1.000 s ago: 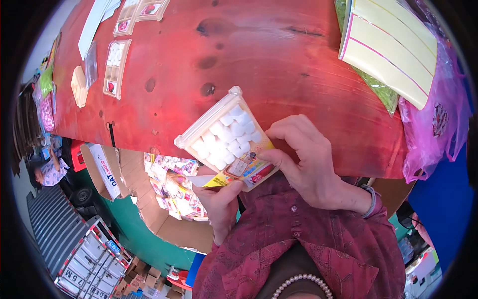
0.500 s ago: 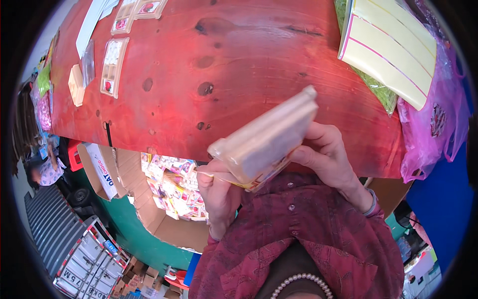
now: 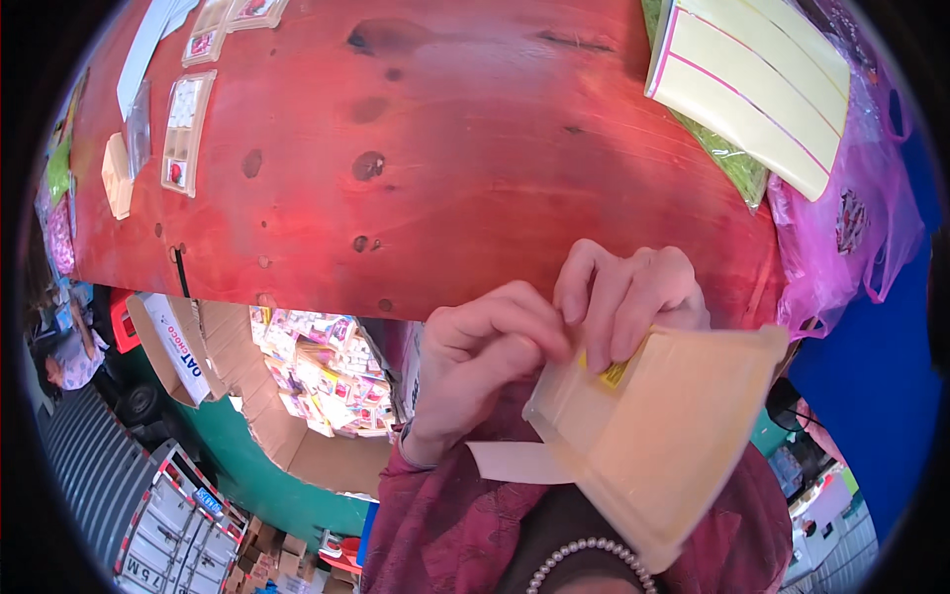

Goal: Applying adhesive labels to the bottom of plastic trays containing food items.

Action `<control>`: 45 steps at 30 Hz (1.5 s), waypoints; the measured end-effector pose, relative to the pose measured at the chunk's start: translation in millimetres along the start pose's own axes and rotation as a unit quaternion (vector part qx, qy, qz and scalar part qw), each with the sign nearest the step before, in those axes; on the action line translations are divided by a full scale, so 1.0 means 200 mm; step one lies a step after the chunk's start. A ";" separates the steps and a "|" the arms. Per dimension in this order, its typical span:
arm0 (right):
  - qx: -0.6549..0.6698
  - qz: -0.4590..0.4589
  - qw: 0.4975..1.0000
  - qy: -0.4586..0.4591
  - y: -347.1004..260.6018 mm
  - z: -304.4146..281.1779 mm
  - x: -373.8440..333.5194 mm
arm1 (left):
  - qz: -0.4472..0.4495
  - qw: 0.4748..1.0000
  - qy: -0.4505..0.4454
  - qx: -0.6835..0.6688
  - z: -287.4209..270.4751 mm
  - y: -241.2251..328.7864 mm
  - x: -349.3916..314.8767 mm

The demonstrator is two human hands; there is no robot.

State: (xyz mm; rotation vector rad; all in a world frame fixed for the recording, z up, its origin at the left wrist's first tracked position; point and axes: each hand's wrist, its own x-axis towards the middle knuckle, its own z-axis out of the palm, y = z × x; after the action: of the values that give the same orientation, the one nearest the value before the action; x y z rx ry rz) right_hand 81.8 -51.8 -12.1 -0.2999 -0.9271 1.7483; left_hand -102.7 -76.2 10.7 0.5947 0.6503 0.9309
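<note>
The plastic tray (image 3: 683,426) is held up in the air in front of the person's chest, past the near edge of the red table (image 3: 495,168), its plain beige underside turned to the camera, so what it holds is hidden. The labelling seems partway along: a yellow patch of label (image 3: 609,370) lies at the tray's upper edge, under the fingers, while a pale strip (image 3: 520,462) juts free from the left side — that end, I judge, is left to be fixed down. On the table's far left, a compartmented tray with white pieces (image 3: 188,134) lies apart from the work; whether it is finished cannot be told from here. Beside the table, an open carton (image 3: 327,465) holds a heap of small printed packs (image 3: 327,371). The right hand (image 3: 638,302) arches over the tray's top edge, fingers bent downward and clamped on the tray by the yellow patch, its thumb out of sight. The left hand (image 3: 490,356) comes in from the left with the wrist raised, thumb and forefinger drawn close together at the tray's corner — whether they pinch the label there, I cannot tell.
</note>
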 end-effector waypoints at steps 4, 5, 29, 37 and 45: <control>0.018 -0.037 0.998 0.040 0.04 -0.05 -0.07 | 0.090 0.994 -0.067 -0.012 -0.03 -0.06 0.01; 0.017 -0.036 0.998 0.039 0.05 -0.05 -0.08 | 0.092 0.991 -0.102 -0.007 -0.05 -0.05 -0.01; -0.125 -0.029 0.986 -0.110 -0.07 -0.11 -0.04 | -0.075 0.991 -0.028 0.109 0.07 0.03 0.05; -0.113 -0.025 0.989 -0.088 -0.05 -0.10 -0.06 | -0.102 0.985 -0.055 0.126 0.06 0.00 0.06; -0.022 -0.038 0.997 -0.065 0.02 -0.11 -0.09 | -0.115 0.983 -0.039 0.139 0.07 0.01 0.07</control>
State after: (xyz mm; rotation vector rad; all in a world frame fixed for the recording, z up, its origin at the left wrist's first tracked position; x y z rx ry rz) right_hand 99.0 -58.5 -32.4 -0.1771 -1.0581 1.6945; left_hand -87.3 -65.0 17.2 0.7812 0.7677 0.6021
